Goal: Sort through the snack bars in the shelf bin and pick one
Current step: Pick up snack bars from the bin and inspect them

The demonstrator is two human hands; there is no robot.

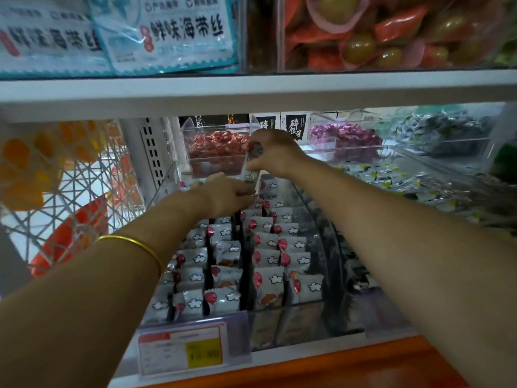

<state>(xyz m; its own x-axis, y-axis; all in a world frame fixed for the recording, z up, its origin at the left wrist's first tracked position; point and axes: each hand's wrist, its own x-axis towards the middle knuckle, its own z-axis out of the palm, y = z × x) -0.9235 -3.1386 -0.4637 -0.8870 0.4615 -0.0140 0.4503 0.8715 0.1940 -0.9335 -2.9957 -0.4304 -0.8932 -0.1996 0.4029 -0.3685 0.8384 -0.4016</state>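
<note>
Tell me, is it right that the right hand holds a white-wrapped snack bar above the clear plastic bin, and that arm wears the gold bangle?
Not quite: the head view shows the gold bangle on the left arm. The right hand does hold a white-wrapped snack bar above the clear plastic bin.

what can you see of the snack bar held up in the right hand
The snack bar is a slim packet in a pale grey-white, slightly shiny wrapper, with a red round mark near its top and a greenish printed patch at its lower end. It hangs roughly upright above the far end of the clear bin. The right hand pinches its upper part. Its lower end sits just above the left hand; whether they touch is unclear.
</note>
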